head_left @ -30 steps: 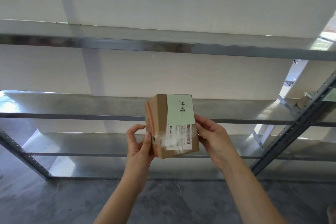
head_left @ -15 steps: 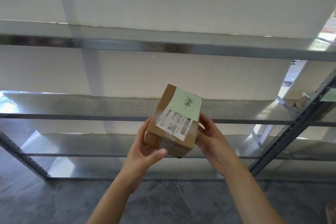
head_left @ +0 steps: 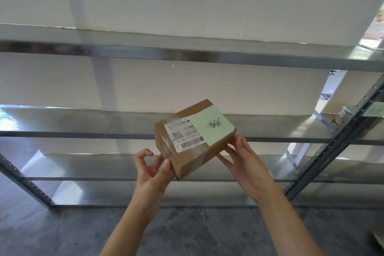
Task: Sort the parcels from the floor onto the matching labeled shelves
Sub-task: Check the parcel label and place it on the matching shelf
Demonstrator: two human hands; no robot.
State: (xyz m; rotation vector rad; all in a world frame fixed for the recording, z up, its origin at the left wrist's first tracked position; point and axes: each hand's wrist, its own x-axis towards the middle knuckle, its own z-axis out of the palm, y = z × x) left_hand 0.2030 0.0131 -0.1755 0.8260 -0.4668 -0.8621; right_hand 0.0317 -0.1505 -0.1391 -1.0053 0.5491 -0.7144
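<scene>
A small brown cardboard parcel [head_left: 187, 158] is held in the air in front of a metal shelf rack. Its upper face carries a white barcode label and a pale green note [head_left: 211, 128] with handwriting. My left hand [head_left: 153, 169] holds the parcel's near left corner, thumb on its side face, fingers curled under and beside it. My right hand [head_left: 242, 159] grips the right end, fingers under the box and thumb at its upper edge. The parcel lies tilted, label face up toward me.
The rack has several bare metal shelves: an upper one [head_left: 187, 56], a middle one [head_left: 104, 122] and a low one [head_left: 93, 166]. A perforated upright [head_left: 336, 143] stands right, another at left [head_left: 27, 183]. A green label [head_left: 374, 110] is stuck at far right. Grey floor lies below.
The parcel has been turned between my hands from standing upright to lying tilted with its label face up, and it has shifted slightly right. My left hand moved to the lower corner.
</scene>
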